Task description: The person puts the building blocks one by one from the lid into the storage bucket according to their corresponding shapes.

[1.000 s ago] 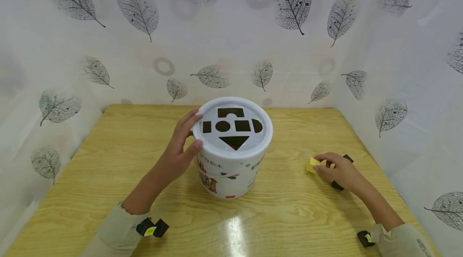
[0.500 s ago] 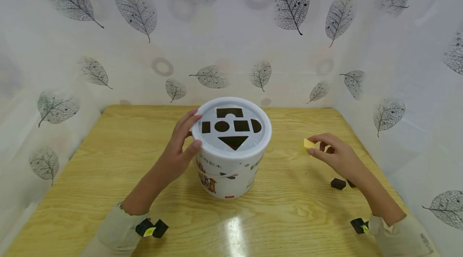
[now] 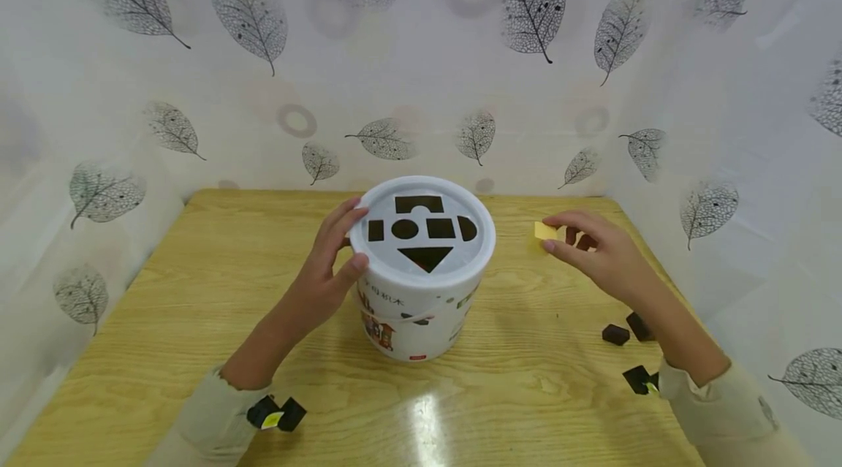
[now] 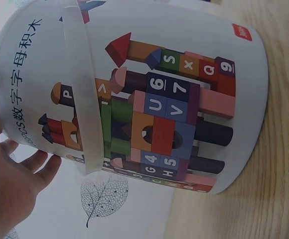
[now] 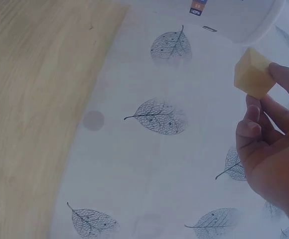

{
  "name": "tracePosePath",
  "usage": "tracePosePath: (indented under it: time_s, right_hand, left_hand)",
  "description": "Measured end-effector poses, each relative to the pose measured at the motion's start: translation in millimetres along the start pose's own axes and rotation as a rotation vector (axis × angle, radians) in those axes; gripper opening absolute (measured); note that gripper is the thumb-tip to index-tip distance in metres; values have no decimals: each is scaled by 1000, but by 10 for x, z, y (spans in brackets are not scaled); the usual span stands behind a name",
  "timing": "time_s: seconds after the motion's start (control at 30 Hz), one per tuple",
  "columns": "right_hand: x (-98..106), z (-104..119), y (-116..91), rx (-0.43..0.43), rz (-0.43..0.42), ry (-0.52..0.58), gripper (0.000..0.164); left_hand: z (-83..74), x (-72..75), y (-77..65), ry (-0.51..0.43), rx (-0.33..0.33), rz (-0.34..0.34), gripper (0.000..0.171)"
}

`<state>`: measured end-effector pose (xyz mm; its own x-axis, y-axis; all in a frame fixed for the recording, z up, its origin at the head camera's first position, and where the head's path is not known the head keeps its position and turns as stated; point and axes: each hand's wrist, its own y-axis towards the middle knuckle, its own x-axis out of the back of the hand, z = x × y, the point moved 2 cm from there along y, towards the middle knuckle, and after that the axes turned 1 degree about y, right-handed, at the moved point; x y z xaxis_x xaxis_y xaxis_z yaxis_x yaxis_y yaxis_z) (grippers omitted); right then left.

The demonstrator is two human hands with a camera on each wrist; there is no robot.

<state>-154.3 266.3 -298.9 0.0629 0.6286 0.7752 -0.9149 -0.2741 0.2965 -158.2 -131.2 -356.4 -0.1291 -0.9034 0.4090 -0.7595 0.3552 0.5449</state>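
Observation:
A white bucket with a grey-white shape-sorter lid stands upright mid-table. Cut into the lid are several dark holes, among them a circle, a square and a triangle. My left hand grips the bucket's left side at the lid's rim, thumb toward the front and fingers farther back. To the right of the bucket, my right hand pinches a yellow wooden block between thumb and fingertips. This block is up off the table, apart from the bucket, and looks cube-like in the right wrist view.
Two dark blocks, one nearer and one partly behind the right forearm, lie at the table's right. The wooden table meets leaf-patterned curtains at the back and sides. A handle crosses the bucket's printed side.
My right hand has lifted the yellow block from beside the dark blocks and carried it up, leftward and farther back. The left hand and the bucket have stayed in place.

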Motion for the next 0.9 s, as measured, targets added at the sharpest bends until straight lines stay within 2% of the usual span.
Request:
tracePosePath:
  time_s: [0.1,0.3,0.57,0.9]
  right_hand:
    - [25,104,79,3,-8,15,33]
    - [37,327,249,80,-21,63,30]
    - [-78,591,398,177,-64,125,29]
    - [-363,788,644,225,26,145,28]
  left_hand:
    - [-3,0,-1,-3,1,0,64]
    - [-15,3,-6,-1,0,-1,64]
    - [-36,6,9,7,-4,-1,64]
    - [-20,1,-3,-6,19,-3,63]
